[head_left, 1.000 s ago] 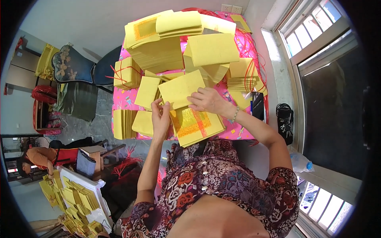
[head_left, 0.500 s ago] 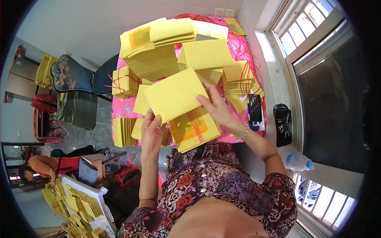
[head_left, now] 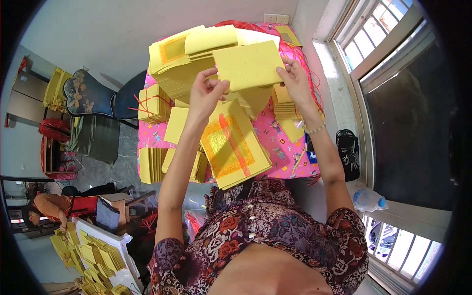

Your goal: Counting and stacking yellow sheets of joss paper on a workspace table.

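Observation:
A folded sheet of yellow paper [head_left: 251, 64] is held up over the far part of the table. My left hand [head_left: 206, 96] is closed at its lower left corner, with thumb and fingers at the edge. At its right edge my right hand [head_left: 296, 84] pinches it, thumb on the near face. Nearer to me lies a stack of yellow paper [head_left: 236, 150], its top sheet showing an orange square and a red streak. Behind the held paper stands a tall pile of folded yellow paper [head_left: 177, 78], partly hidden.
The table has a pink patterned cover [head_left: 282, 147]. A red-tied yellow bundle [head_left: 155, 103] and more folded stacks [head_left: 152, 164] sit on its left; another stack [head_left: 284, 105] is at the right. Red strings [head_left: 307, 64] lie far right. A person [head_left: 54, 206] bends at lower left.
Both hands have moved away from me and upward with the folded yellow paper, uncovering the top sheet of the near stack. My right forearm now hides the black phone's place.

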`<state>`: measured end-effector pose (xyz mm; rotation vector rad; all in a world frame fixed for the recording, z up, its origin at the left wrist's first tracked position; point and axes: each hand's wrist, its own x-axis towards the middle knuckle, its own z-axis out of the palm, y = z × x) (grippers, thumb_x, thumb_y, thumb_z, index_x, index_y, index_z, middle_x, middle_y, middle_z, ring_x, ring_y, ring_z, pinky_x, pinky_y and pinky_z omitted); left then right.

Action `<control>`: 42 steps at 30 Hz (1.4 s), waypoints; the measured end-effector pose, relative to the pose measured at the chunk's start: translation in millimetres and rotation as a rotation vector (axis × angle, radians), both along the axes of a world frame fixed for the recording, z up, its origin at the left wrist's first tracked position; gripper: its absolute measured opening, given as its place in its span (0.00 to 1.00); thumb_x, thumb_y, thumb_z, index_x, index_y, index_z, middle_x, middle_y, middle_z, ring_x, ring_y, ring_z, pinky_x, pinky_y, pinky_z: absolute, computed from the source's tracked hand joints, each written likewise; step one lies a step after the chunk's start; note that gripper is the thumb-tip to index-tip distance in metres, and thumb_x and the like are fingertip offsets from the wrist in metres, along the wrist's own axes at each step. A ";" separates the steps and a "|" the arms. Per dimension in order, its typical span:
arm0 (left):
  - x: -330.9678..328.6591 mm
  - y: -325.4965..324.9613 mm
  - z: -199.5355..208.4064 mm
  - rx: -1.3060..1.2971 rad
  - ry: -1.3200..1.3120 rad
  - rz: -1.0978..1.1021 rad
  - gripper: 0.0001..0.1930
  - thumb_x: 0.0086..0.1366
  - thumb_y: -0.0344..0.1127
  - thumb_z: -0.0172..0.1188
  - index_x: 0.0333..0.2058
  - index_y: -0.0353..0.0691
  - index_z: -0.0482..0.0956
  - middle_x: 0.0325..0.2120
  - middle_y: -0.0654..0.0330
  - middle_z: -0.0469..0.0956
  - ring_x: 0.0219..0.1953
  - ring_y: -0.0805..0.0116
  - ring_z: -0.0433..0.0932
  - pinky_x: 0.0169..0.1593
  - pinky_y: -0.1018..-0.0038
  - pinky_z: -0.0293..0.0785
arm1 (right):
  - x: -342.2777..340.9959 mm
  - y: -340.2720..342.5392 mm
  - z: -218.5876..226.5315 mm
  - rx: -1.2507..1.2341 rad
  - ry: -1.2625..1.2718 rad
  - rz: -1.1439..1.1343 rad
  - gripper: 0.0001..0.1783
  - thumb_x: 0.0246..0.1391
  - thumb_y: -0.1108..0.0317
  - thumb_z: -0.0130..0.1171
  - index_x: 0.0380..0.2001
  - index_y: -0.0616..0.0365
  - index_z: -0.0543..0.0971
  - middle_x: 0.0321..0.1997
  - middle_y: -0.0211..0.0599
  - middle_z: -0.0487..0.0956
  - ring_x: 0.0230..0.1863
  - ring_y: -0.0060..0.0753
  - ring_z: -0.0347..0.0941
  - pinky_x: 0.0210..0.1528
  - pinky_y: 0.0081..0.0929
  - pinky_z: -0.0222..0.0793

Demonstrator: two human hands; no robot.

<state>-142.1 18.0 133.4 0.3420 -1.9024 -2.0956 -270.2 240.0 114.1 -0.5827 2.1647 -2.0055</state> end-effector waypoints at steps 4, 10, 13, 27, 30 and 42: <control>-36.1 -7.7 -33.1 -0.139 -0.084 0.012 0.28 0.61 0.35 0.67 0.55 0.29 0.67 0.28 0.59 0.78 0.29 0.75 0.77 0.31 0.77 0.75 | -31.9 -2.9 -34.5 0.142 0.174 -0.107 0.20 0.60 0.66 0.60 0.53 0.63 0.72 0.35 0.35 0.79 0.35 0.22 0.76 0.38 0.23 0.72; -39.9 -6.4 -52.9 -0.253 -0.111 0.048 0.29 0.59 0.37 0.68 0.54 0.30 0.68 0.28 0.59 0.78 0.29 0.74 0.79 0.32 0.77 0.75 | -28.2 -4.7 -42.0 0.334 0.228 -0.186 0.22 0.58 0.61 0.60 0.52 0.61 0.72 0.34 0.42 0.81 0.33 0.33 0.78 0.39 0.32 0.73; -41.6 -3.0 -57.1 -0.365 -0.130 0.085 0.27 0.59 0.39 0.68 0.52 0.31 0.71 0.28 0.59 0.79 0.29 0.73 0.79 0.34 0.75 0.76 | -27.3 -4.1 -45.6 0.347 0.307 -0.215 0.21 0.58 0.62 0.59 0.51 0.62 0.72 0.35 0.45 0.81 0.34 0.40 0.79 0.41 0.36 0.73; -24.6 5.5 -55.3 -0.423 -0.012 0.218 0.23 0.60 0.39 0.67 0.49 0.32 0.74 0.29 0.58 0.79 0.29 0.71 0.78 0.34 0.72 0.76 | -24.3 -0.1 -52.6 0.451 0.646 -0.358 0.20 0.59 0.62 0.60 0.50 0.62 0.73 0.42 0.45 0.75 0.42 0.43 0.74 0.46 0.39 0.71; 12.8 8.4 -38.9 -0.533 0.030 0.234 0.18 0.62 0.39 0.65 0.45 0.34 0.74 0.29 0.57 0.78 0.28 0.68 0.78 0.33 0.70 0.75 | 10.4 1.3 -20.5 0.368 0.790 -0.498 0.17 0.61 0.63 0.59 0.48 0.62 0.74 0.41 0.42 0.75 0.40 0.39 0.73 0.44 0.35 0.72; 160.1 51.1 -47.1 -0.922 -0.183 -0.461 0.25 0.54 0.41 0.72 0.45 0.38 0.72 0.35 0.52 0.74 0.39 0.52 0.77 0.42 0.62 0.75 | 119.6 36.9 -19.2 0.497 0.454 0.922 0.19 0.48 0.60 0.71 0.41 0.57 0.78 0.38 0.36 0.75 0.42 0.41 0.74 0.45 0.35 0.69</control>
